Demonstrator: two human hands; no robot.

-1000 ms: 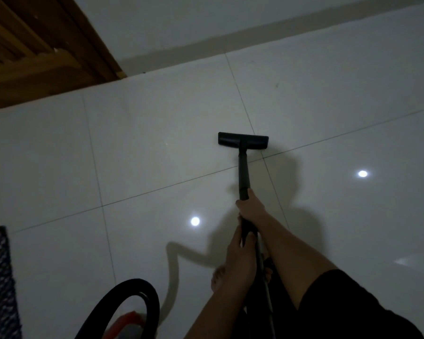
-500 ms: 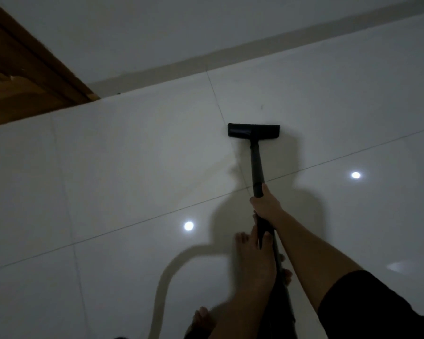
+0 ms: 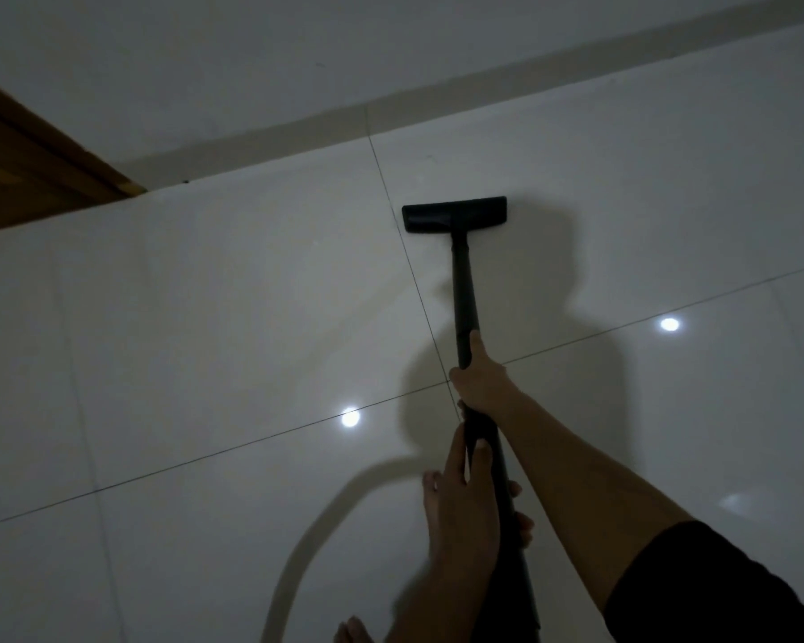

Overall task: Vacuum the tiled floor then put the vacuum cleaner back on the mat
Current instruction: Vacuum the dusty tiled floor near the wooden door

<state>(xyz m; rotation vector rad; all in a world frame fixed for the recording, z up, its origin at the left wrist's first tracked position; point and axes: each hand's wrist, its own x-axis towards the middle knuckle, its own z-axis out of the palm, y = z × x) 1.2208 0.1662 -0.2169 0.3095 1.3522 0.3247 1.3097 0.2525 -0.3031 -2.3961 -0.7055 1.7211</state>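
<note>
head view: the floor head (image 3: 455, 214) lies flat on the tiled floor (image 3: 205, 341), near the skirting (image 3: 298, 127) and straight ahead of the person. the wand (image 3: 464, 290) runs lengthwise from it back toward the body. the right hand (image 3: 479, 373) clasps the wand farther forward, nearer the head; the left hand (image 3: 465, 498) wraps it just behind. the mat is out of view. the next stroke likely follows this axis.

floor head (image 3: 454, 214) on tiled floor (image 3: 205, 317), wall (image 3: 251, 53) behind

Black vacuum wand (image 3: 465, 290) slants forward; its flat floor head (image 3: 454, 214) rests on glossy white tiled floor (image 3: 205, 317).
</note>
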